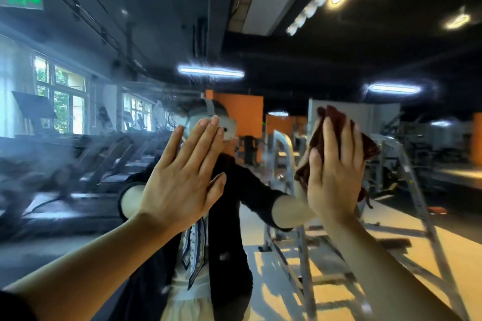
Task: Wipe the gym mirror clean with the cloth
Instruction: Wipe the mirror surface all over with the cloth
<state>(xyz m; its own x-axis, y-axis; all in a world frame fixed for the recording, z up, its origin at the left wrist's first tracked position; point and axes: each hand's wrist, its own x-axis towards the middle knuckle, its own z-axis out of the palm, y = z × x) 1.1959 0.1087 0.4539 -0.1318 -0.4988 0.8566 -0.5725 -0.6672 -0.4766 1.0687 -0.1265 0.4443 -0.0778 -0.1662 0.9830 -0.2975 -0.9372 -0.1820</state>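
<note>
While the right hand [336, 164] presses a dark red cloth [339, 143] flat against the gym mirror [326, 65], the left hand [182, 177] lies spread on the glass beside it, fingers straight and together, holding nothing. The cloth is bunched under the right palm, its folds spilling out above the fingertips and to the right of the hand, a loose end trailing below the wrist; the fingers lie extended over it rather than curled, a hold that appears meant to put the whole palm's pressure behind the wipe. The left hand seems set there as a brace, steadying the person close to the mirror while the other arm works. Both bare forearms rise from the near bottom corners of the frame toward the glass. In the reflection, a person in a dark top and patterned scarf [194, 250] stands centre, with a row of treadmills [109, 159] running away at left beside bright windows [62, 96], grey weight machines [284, 154] and orange wall panels [242, 112] at right, and strip lights [210, 71] overhead. A hazy film clouds the left side of the glass, though motion blur makes it hard to say whether this is smearing or simply glare. Judged from that haze, the wiping looks far from finished, with the cloth now working the right of centre.
</note>
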